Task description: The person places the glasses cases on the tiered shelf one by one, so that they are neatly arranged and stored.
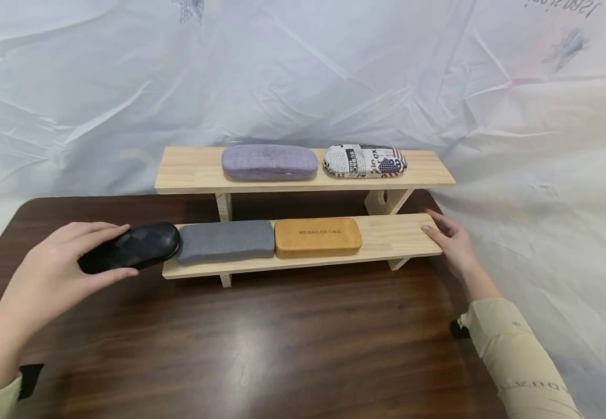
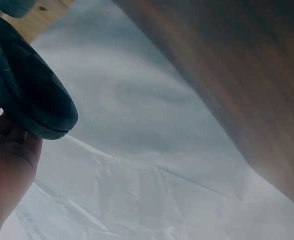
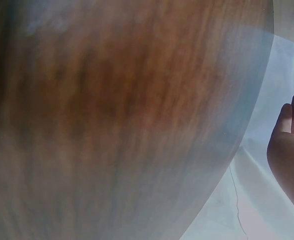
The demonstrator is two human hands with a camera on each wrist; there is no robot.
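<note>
My left hand (image 1: 53,267) grips a black glasses case (image 1: 140,244), thumb on the near side and fingers over the far side. The case's right end meets the left end of a grey glasses case (image 1: 226,240) in the head view; whether they touch I cannot tell. Beside the grey one lies a tan glasses case (image 1: 318,235) with printed lettering. Both rest on the lower board of a two-tier wooden shelf (image 1: 399,233). At that board's right end, my right hand (image 1: 454,247) holds the edge, thumb on top; its other fingers are partly hidden.
On the upper board (image 1: 192,169) lie a purple glasses case (image 1: 269,162) and a newspaper-print glasses case (image 1: 365,161). The shelf stands at the back of a dark brown table (image 1: 292,337). White sheeting (image 1: 303,70) hangs behind and at the sides.
</note>
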